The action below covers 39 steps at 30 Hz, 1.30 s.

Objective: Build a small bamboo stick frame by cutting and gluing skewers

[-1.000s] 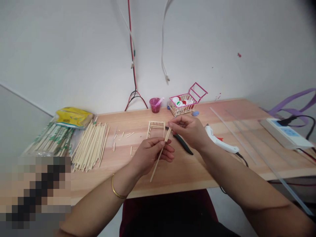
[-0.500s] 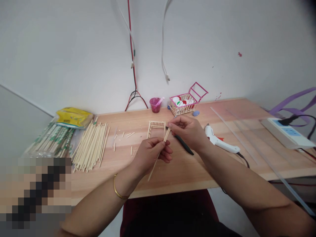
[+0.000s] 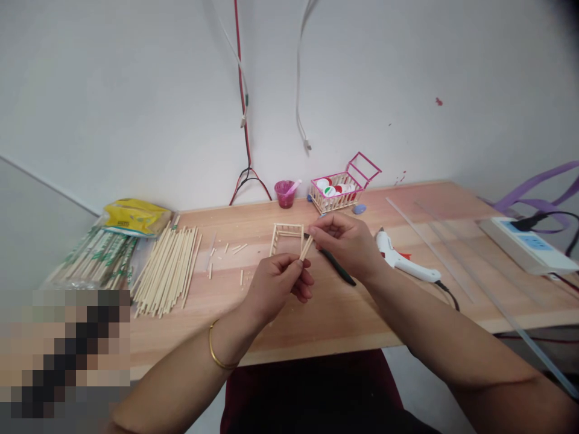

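Observation:
Thin wooden sticks [image 3: 307, 248] are pinched between both hands at the middle of the table. My left hand [image 3: 277, 283] closes its thumb and forefinger on their lower part, the other fingers curled loosely. At their upper ends, the fingertips of my right hand [image 3: 340, 241] are closed on them. Just behind my left hand stands a small frame of glued sticks [image 3: 289, 226], its near side partly covered. Under my right hand lies a dark-handled tool [image 3: 337, 268], its far end mostly hidden.
Left lie a pile of loose sticks [image 3: 167, 271], bagged sticks [image 3: 97, 256] and a yellow packet [image 3: 136, 217]. Short cut pieces [image 3: 239, 248] are scattered nearby. Behind are a pink cup [image 3: 284, 196] and a small cart [image 3: 337, 196] with caps. Right are a glue gun [image 3: 407, 264] and a power strip [image 3: 529, 244].
The long stick end that stuck out below my left hand no longer shows. Both hands keep almost the same place and grip.

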Motion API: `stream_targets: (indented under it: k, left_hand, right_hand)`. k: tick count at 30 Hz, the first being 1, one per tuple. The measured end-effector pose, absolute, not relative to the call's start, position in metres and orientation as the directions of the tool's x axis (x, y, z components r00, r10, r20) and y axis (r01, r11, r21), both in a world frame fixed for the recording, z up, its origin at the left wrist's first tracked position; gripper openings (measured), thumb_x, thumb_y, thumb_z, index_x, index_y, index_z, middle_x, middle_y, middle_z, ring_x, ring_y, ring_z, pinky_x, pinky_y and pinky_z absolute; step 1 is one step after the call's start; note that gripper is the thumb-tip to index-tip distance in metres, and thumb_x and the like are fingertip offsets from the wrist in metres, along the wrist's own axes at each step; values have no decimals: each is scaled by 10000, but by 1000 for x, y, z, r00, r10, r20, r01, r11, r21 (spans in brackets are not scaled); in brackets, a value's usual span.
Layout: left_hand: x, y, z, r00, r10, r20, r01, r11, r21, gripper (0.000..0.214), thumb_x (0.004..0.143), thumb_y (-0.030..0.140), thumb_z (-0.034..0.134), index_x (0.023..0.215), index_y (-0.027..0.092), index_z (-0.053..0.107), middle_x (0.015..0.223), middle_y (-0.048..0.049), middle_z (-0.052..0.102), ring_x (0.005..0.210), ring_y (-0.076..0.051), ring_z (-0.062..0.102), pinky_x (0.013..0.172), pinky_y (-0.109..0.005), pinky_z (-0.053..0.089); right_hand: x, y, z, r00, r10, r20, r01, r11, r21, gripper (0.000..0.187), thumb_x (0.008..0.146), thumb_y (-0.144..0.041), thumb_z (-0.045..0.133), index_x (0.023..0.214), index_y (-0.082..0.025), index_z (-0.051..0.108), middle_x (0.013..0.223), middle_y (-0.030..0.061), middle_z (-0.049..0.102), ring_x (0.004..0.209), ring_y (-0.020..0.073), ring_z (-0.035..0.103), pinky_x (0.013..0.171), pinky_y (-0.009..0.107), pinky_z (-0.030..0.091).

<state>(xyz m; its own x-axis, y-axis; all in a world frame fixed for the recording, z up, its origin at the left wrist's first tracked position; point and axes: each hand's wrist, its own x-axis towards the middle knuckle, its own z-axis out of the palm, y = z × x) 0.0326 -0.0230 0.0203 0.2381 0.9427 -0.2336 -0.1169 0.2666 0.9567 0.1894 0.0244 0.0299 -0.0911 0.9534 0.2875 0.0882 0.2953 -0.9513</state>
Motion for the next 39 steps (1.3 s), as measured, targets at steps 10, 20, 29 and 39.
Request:
stream_targets:
  k: [10,20,29,39]
  left_hand:
    - [32,-24,25,214,957,-197,-11,204,979,142,822,255,515,834,131,582,593,3,611,385,-77,507,370,-195,393]
    - [30,-26,23,177,979,-105,49,98,994,113,832,250,515,760,188,453,560,24,623,403,-43,394,414,-160,290]
    - [10,-8,29,-2,999,-38,-84,38,996,129,794,263,565,755,177,476,539,28,616,357,-31,317,362,-155,207]
    - [4,0,30,-60,997,-52,-189,39,981,139,749,259,590,722,158,498,529,16,603,335,-22,294,344,-158,169]
  right_hand:
    - [188,24,28,-74,954,290,94,296,-950,177,767,-343,686,775,-175,629,657,1,641,552,107,583,527,240,498]
    - [188,22,30,-105,946,307,72,315,-946,195,769,-360,686,783,-175,625,655,-5,625,563,104,578,536,242,489]
    - [210,27,46,-297,947,119,369,229,-901,182,776,-356,627,771,-174,619,651,-12,621,556,104,556,522,225,425]
    - [195,23,21,-662,671,-334,714,428,-554,129,687,-295,673,687,-167,667,654,5,644,581,128,536,508,226,338]
